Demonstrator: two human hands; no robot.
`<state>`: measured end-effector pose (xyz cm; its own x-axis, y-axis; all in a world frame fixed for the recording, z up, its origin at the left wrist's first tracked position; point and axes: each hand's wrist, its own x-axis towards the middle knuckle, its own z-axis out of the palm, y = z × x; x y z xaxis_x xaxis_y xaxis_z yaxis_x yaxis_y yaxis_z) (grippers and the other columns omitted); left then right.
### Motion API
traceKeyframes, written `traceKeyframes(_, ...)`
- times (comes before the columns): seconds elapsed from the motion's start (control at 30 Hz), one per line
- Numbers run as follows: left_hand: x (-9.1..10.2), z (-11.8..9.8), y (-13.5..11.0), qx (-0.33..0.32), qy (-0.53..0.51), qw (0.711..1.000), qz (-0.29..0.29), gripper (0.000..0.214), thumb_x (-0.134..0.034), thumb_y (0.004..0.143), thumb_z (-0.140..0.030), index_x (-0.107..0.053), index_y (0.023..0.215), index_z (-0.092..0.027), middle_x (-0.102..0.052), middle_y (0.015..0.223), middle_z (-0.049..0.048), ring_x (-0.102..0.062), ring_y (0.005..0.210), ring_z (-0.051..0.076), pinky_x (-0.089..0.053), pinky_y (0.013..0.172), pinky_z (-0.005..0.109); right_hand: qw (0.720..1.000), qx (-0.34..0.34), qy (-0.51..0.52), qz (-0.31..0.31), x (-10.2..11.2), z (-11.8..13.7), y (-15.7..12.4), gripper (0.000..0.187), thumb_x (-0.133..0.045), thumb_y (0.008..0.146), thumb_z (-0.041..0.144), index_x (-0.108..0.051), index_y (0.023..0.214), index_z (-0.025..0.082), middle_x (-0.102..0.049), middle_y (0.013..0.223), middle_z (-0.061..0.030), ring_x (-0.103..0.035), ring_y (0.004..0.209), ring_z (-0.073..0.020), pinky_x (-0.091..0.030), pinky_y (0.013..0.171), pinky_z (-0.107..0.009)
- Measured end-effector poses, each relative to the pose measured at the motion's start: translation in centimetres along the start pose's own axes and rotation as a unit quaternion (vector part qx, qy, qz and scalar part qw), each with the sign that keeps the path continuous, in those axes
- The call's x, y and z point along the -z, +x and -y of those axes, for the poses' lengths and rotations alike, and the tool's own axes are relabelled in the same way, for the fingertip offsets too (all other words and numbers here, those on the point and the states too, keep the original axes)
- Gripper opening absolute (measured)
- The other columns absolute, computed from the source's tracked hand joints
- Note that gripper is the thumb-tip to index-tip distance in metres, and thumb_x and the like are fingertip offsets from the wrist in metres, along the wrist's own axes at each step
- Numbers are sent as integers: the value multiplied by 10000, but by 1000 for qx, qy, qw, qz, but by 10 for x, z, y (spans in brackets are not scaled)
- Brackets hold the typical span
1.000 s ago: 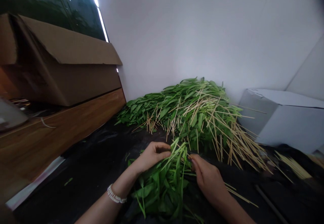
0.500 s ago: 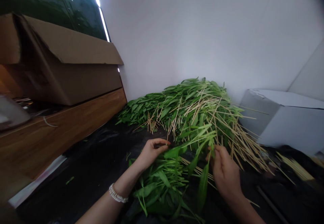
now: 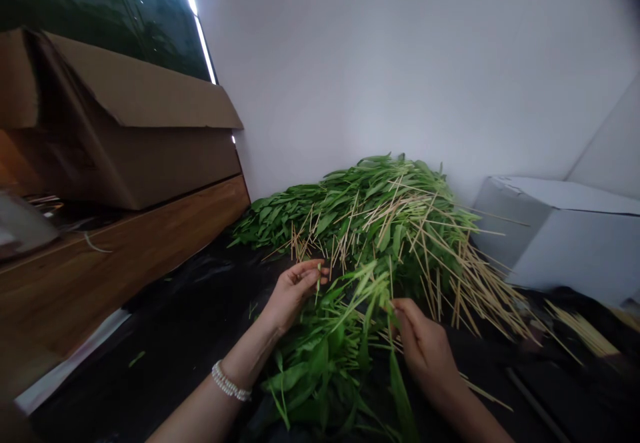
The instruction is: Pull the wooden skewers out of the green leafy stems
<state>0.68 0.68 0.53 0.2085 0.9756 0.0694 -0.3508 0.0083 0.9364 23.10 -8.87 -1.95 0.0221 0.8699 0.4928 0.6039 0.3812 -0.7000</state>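
My left hand (image 3: 295,293) pinches a short green stem piece (image 3: 319,279) between thumb and fingers, with a pearl-like bracelet (image 3: 230,384) on the wrist. In the fingers of my right hand (image 3: 425,343) is a thin wooden skewer (image 3: 391,276) carrying leafy green stems (image 3: 367,286); their long leaves hang down. A smaller heap of leafy greens (image 3: 313,363) lies below and between both hands. Behind them, against the wall, rises a big pile of leafy greens (image 3: 360,176), with many pale wooden skewers (image 3: 480,283) poking out, mostly at its right side.
Black sheeting (image 3: 185,336) covers the surface under the greens. At left, an open cardboard box (image 3: 170,163) stands on a wooden ledge (image 3: 165,226). A white box (image 3: 595,243) sits at right, near a bundle of pale sticks (image 3: 583,329). The white wall (image 3: 375,63) closes the back.
My right hand has moved left and slightly down with the skewered greens, closer to the smaller heap. My left hand has shifted a little up and left, and a short green stem now shows in its fingers.
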Motion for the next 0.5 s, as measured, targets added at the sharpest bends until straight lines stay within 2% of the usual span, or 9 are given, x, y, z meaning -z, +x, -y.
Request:
traceKeyframes(0.1, -2, 0, -3, 10, 9, 999, 34, 331, -781, 677, -252, -701, 977, -139, -712, 1003, 92, -659, 832, 151, -482, 752, 229, 997, 49, -25, 61, -7, -3, 1, 248, -309, 958, 276, -550, 945, 221, -590, 664, 14, -593, 602, -140, -435, 588, -231)
traceKeyframes(0.17, -3, 1, -5, 13, 8, 999, 48, 335, -785, 673, -235, -700, 983, -140, -718, 974, 84, -662, 839, 156, -480, 803, 251, 994, 66, -45, 78, -11, -6, 0, 254, -313, 958, 254, -566, 964, 222, -631, 743, -5, -623, 678, -149, -448, 626, -242)
traceKeyframes(0.33, -1, 1, -5, 16, 10, 998, 55, 381, -791, 664, -208, -684, 1025, -155, -733, 894, 68, -664, 788, 142, -481, 797, 256, 992, 85, -67, 71, -18, -12, -4, 267, -344, 949, 228, -577, 1079, 209, -685, 982, -46, -658, 864, -166, -487, 756, -271)
traceKeyframes(0.5, -1, 2, -4, 16, 20, 998, 49, 366, -806, 639, -198, -700, 985, -144, -741, 873, 74, -662, 762, 134, -479, 779, 243, 991, 86, -74, 73, -19, -14, -4, 283, -349, 944, 225, -590, 1089, 201, -695, 987, -50, -666, 872, -168, -510, 760, -277)
